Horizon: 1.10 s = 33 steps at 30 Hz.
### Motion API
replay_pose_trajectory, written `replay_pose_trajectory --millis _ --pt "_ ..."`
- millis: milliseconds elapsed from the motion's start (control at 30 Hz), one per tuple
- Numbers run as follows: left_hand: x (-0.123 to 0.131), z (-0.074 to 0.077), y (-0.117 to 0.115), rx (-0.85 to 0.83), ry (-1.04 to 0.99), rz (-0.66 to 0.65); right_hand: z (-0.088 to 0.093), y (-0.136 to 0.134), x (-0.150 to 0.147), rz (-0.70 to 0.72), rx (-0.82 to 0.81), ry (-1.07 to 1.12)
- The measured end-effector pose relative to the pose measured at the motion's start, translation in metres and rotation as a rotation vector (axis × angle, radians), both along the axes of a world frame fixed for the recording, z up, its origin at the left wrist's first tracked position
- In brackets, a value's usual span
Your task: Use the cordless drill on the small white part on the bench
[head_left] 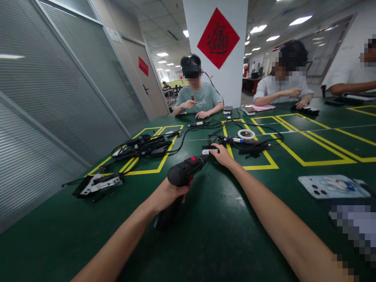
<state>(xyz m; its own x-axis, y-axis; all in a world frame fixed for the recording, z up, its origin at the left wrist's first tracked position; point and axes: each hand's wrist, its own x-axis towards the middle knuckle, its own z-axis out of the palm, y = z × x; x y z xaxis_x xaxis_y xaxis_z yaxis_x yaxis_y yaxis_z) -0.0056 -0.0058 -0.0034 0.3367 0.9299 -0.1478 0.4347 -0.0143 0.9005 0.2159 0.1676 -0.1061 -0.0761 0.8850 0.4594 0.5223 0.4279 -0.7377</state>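
Head view: drill [186, 170] in left hand [174, 192], small part [207, 150] in right hand [222, 156]

Left fingers wrap the grip. Right fingers hold the part, on or just over the green table [226, 239], at the drill's nose; cannot tell whether the two touch. Farther out: tangled cables [143, 149] over yellow tape [147, 172] at left, white ring [246, 138] at right, seated co-worker [201, 96] across.

Ceiling lts [300, 20] bright, tbl [194, 250] dim w/ soft glare, edges warped.
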Motion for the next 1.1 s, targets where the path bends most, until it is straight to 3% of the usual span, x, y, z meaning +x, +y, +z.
replay_pose_trajectory --millis 1100 --pt "0.0001 0.0008 0.0009 -0.017 -0.071 -0.004 -0.0024 0.0016 -0.001 -0.016 -0.005 -0.005"
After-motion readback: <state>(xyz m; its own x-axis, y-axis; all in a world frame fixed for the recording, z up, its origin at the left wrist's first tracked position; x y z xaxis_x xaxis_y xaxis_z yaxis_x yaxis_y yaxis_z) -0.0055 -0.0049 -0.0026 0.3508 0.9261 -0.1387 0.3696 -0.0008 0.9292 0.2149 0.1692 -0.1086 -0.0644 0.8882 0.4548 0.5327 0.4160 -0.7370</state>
